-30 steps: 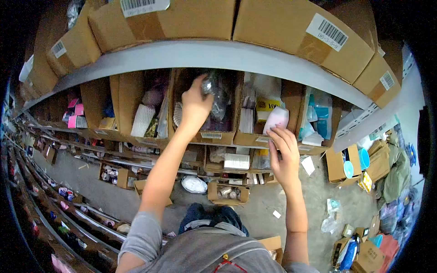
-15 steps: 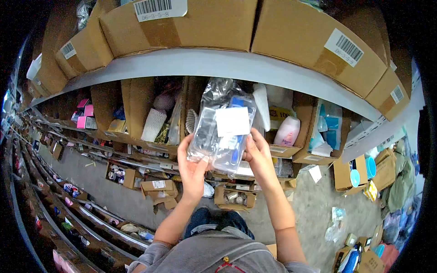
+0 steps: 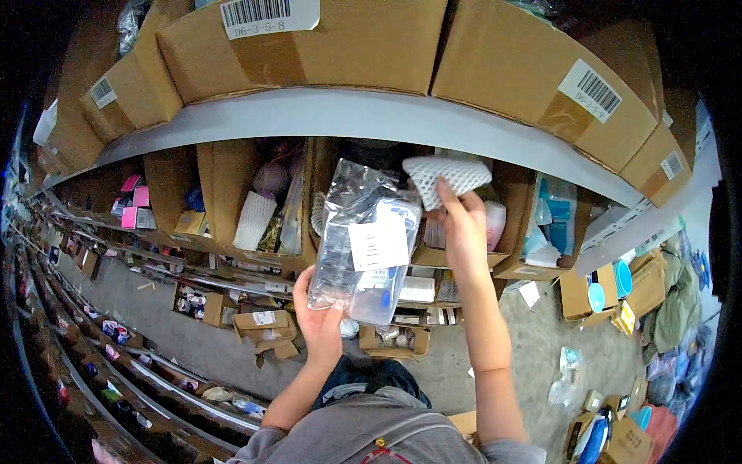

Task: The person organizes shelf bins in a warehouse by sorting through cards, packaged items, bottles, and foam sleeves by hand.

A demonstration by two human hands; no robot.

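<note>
My left hand (image 3: 319, 321) grips the lower end of a clear plastic package (image 3: 328, 255), which bears a white barcode label (image 3: 379, 246) and shows dark and blue contents. The package is held up in front of the shelf bins. To its right, my right hand (image 3: 464, 232) pinches a white foam-net wrapped item (image 3: 448, 179) by its lower edge. Just behind my right hand, a pale pink bottle (image 3: 495, 224) stands partly hidden in a cardboard bin.
Above runs a white shelf edge (image 3: 309, 116) with labelled cardboard boxes (image 3: 355, 54). Bins at left hold another foam-net item (image 3: 253, 220) and pink boxes (image 3: 137, 205). Lower shelves run along the left. Open cartons (image 3: 576, 294) and a plastic bag (image 3: 568, 377) lie on the floor at right.
My right hand has left the clear package and moved up and right, taking hold of the white foam-net item. My left hand keeps the package, now slightly lower and tilted.
</note>
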